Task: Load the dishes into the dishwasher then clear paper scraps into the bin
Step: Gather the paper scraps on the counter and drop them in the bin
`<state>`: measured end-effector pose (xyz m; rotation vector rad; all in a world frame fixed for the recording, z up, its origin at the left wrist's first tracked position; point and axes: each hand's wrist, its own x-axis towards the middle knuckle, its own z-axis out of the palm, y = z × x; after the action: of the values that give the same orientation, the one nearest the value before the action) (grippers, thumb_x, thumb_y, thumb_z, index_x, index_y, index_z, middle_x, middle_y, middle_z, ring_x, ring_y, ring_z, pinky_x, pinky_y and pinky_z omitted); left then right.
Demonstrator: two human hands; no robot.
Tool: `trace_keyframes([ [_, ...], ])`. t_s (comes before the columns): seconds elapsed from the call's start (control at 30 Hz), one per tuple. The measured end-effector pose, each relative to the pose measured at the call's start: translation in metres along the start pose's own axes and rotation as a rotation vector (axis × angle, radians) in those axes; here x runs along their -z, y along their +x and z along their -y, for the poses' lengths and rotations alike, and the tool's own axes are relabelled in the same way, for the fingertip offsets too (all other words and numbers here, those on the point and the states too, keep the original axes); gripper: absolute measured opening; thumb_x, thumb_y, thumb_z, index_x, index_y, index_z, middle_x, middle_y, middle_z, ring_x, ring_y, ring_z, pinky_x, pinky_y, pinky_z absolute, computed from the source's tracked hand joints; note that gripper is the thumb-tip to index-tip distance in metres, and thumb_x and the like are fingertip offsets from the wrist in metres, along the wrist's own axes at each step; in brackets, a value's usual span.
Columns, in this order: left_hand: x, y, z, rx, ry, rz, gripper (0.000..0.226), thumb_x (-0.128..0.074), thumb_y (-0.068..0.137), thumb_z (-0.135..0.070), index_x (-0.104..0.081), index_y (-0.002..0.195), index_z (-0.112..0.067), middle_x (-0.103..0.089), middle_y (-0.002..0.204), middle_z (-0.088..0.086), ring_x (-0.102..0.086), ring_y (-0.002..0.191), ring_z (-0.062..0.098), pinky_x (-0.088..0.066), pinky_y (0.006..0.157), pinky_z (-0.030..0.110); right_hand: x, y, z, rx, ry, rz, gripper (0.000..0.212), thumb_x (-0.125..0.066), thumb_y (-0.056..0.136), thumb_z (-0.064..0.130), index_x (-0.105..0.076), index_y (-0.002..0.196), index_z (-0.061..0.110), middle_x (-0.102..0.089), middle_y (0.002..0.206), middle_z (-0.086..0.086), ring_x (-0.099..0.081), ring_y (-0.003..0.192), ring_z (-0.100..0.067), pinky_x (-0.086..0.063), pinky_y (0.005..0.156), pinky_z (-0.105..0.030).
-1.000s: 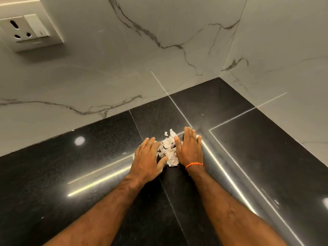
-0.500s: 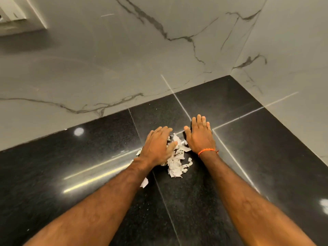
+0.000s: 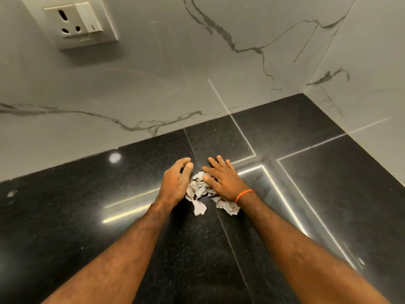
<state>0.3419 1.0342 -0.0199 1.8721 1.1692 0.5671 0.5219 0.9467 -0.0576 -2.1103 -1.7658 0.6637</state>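
Flanking the paper scraps [image 3: 198,190] on the black bench [image 3: 65,216], both hands now sit closer together than half a second ago. The left hand [image 3: 176,183] cups loosely at 9 o'clock of the pile; the right hand [image 3: 223,181] lies flat across its 3 o'clock side. More scraps trail at 6 o'clock, and the wall socket [image 3: 80,24] is back in view.

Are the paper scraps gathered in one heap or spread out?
Mostly heaped: the paper scraps bunch between the left hand and right hand, with a few loose pieces trailing nearer the person.
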Motion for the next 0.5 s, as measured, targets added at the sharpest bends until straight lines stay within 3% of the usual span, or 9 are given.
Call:
trace_keyframes([
  [0.1,0.012,-0.010,0.008,0.059,-0.121,-0.088,0.031,-0.051,0.105,-0.033,-0.067,0.129,-0.020,-0.068,0.123,-0.007,-0.060,0.112,0.006,-0.041,0.092,0.013,-0.001,-0.002,0.017,0.000,0.048,-0.042,0.066,-0.039,0.098,0.066,-0.043,0.152,0.027,-0.033,0.163,-0.002,-0.017,0.154,-0.024,-0.013,0.125,-0.046],
  [0.23,0.018,-0.020,0.017,0.091,-0.194,-0.103,0.029,-0.052,0.105,-0.033,-0.068,0.126,-0.020,-0.070,0.118,-0.006,-0.063,0.111,0.008,-0.048,0.099,0.026,-0.012,0.000,0.055,0.058,-0.261,0.060,0.098,-0.031,0.070,0.094,-0.036,0.152,0.040,-0.029,0.163,-0.001,-0.022,0.151,-0.029,-0.021,0.120,-0.057],
  [0.3,0.019,-0.025,0.017,0.087,-0.203,-0.099,0.030,-0.052,0.105,-0.033,-0.068,0.126,-0.019,-0.070,0.118,-0.007,-0.063,0.111,0.007,-0.048,0.097,0.024,-0.024,-0.005,0.067,0.099,-0.354,0.068,0.089,-0.036,0.072,0.089,-0.047,0.144,0.038,-0.038,0.156,-0.003,-0.030,0.147,-0.030,-0.028,0.118,-0.053],
  [0.4,0.019,-0.037,0.017,0.065,-0.194,-0.073,0.029,-0.053,0.104,-0.036,-0.068,0.124,-0.022,-0.069,0.111,-0.012,-0.062,0.103,0.001,-0.045,0.087,0.014,-0.020,-0.022,0.058,0.124,-0.353,-0.099,0.052,-0.052,0.084,0.066,-0.067,0.120,0.031,-0.061,0.131,0.002,-0.054,0.127,-0.023,-0.037,0.109,-0.045],
  [0.5,0.013,-0.049,0.020,0.055,-0.210,-0.070,0.028,-0.054,0.104,-0.036,-0.069,0.123,-0.022,-0.069,0.110,-0.013,-0.061,0.102,-0.002,-0.041,0.082,0.007,-0.010,-0.051,0.037,0.127,-0.296,-0.359,0.055,-0.057,0.083,0.069,-0.069,0.117,0.028,-0.066,0.121,0.004,-0.057,0.118,-0.021,-0.037,0.107,-0.043],
])
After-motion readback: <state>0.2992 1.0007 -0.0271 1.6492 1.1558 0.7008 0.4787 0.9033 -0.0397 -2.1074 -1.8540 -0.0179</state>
